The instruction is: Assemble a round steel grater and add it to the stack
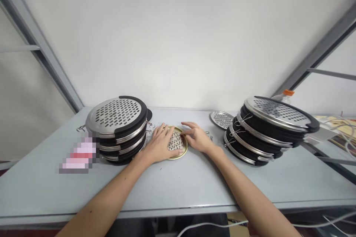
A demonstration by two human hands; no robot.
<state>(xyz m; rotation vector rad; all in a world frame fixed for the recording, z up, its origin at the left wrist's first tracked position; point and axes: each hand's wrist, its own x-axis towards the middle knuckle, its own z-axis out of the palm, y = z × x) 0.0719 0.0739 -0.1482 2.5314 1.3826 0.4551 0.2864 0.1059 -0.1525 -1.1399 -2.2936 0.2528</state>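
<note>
Head view: two hands (162, 144) at one perforated disc (175, 142), left (161, 146) spread, right's (199, 139) pinch unclear, two stacks (118, 116) alongside

Left stack (118, 114): left of centre in the frame, on the table (178, 196)
Right stack (267, 133): right of centre, on the same table
Middle disc (175, 142): centre of the frame, between the two
Rear disc (222, 120): farther back, right of the middle disc (just beside the right stack)
Bottle (286, 97): right side, behind the right stack
</note>
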